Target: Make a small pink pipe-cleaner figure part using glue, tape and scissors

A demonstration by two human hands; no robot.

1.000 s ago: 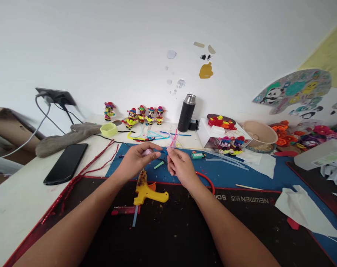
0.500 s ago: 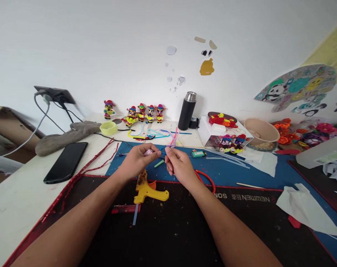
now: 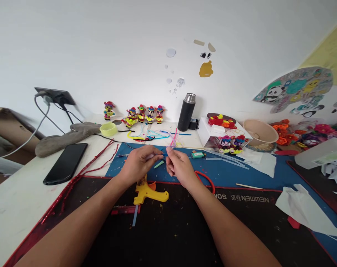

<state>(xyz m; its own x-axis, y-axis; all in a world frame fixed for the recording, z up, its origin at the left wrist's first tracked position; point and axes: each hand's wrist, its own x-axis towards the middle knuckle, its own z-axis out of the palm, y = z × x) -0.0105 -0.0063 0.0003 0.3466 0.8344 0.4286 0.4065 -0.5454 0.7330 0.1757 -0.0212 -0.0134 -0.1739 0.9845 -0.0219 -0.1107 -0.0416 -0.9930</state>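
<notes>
My left hand is closed, thumb and fingertips pinched together over the blue mat. A bit of something pale lilac shows behind its fingers, too small to name. Close by on the right, my right hand is closed too, its thumb pressed on the bent index finger. A small blue piece seems to lie between the fingertips, hard to tell from the mat. Just below the hands lies a yellow glue gun with a clear glue stick in it. A short green piece rests between the hands.
Several small figures, a black thermos and loose pipe cleaners stand or lie along the wall. A phone and red tinsel stems are at the left. At the right are a white box and crumpled paper.
The left hand has turned slightly, and its fingers cover more of the pale lilac piece. The right hand has barely moved. The view has shifted a little.
</notes>
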